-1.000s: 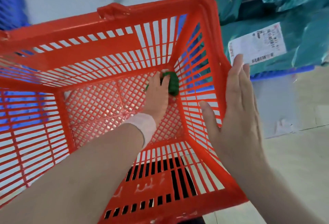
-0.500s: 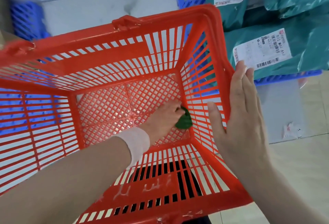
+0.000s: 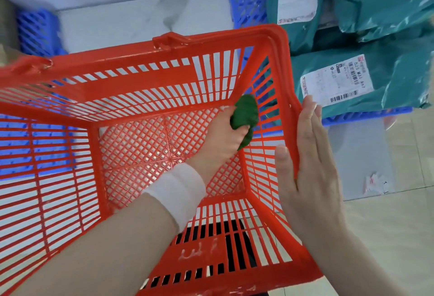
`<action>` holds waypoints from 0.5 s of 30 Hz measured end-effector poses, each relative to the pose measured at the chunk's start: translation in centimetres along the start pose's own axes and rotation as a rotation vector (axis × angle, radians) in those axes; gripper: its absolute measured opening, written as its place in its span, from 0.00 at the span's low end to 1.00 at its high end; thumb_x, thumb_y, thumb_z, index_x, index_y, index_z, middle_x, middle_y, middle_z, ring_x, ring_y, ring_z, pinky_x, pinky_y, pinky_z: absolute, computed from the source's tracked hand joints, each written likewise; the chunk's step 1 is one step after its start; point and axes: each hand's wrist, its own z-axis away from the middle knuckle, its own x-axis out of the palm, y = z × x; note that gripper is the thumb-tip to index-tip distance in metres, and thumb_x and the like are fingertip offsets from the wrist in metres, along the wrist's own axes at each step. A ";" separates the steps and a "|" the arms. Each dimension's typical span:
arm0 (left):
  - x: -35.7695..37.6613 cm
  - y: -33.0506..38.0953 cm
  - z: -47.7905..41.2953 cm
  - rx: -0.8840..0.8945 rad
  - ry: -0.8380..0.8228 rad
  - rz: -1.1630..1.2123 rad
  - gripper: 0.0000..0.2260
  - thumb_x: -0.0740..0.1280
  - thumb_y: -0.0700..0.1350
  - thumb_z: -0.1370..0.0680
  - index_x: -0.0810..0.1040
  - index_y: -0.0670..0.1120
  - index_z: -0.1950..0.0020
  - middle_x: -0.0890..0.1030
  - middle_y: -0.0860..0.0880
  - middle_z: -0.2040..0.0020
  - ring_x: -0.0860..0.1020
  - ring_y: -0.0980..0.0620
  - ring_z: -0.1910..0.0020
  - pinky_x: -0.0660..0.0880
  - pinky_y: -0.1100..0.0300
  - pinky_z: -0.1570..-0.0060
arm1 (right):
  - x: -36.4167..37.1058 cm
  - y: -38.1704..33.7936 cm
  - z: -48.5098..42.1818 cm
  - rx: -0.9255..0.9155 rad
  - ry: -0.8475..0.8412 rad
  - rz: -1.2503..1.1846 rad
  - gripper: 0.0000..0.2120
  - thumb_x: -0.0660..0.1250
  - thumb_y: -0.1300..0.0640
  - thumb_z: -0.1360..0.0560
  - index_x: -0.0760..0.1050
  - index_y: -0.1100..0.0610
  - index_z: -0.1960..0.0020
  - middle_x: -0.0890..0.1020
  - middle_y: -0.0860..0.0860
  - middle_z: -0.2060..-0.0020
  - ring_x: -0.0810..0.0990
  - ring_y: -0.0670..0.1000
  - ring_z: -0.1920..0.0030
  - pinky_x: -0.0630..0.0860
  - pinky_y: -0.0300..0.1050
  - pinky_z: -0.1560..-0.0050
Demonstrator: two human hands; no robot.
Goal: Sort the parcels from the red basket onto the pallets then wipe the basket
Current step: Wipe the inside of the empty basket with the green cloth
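Down inside the red slatted plastic basket (image 3: 150, 77) goes the left hand (image 3: 219, 139), fingers curled tight around a crumpled green cloth (image 3: 245, 114) and pressing it into the far right corner, where the lattice floor meets the right wall. Part of the cloth is swallowed by the fist, so its full size is hard to judge. A white band (image 3: 180, 190) wraps the left wrist. The right hand (image 3: 310, 168) lies flat and spread against the outside of the right wall, fingers pointing up past the rim, thumb hooked over the rim to the inner face — holding nothing, only braced on the plastic.

The basket's left side and near edge run out of frame. No parcels lie in the part of the basket that shows. A dark shape shows through the near wall's slats; what it is cannot be told.

To the right, teal plastic mailer parcels (image 3: 399, 77) with white printed labels are piled on a blue plastic grid pallet (image 3: 366, 114), mostly buried under them; the upper parcels are cut off at the top. A second blue grid pallet (image 3: 37, 32) sits at far left — more blue glows through the basket's left slats. The floor (image 3: 387, 237) is pale tile, with a grey patch beside the right hand and a light wall at the top.
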 end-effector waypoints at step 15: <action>-0.3 5.9 11.1 0.584 0.073 -0.374 0.18 0.61 0.36 0.27 0.74 0.38 0.37 0.75 0.41 0.44 0.75 0.46 0.45 0.75 0.56 0.48 | -0.2 -0.2 0.3 -0.055 0.116 -0.233 0.34 0.38 0.33 0.25 0.35 0.52 0.28 0.52 0.59 0.25 0.51 0.56 0.24 0.57 0.60 0.28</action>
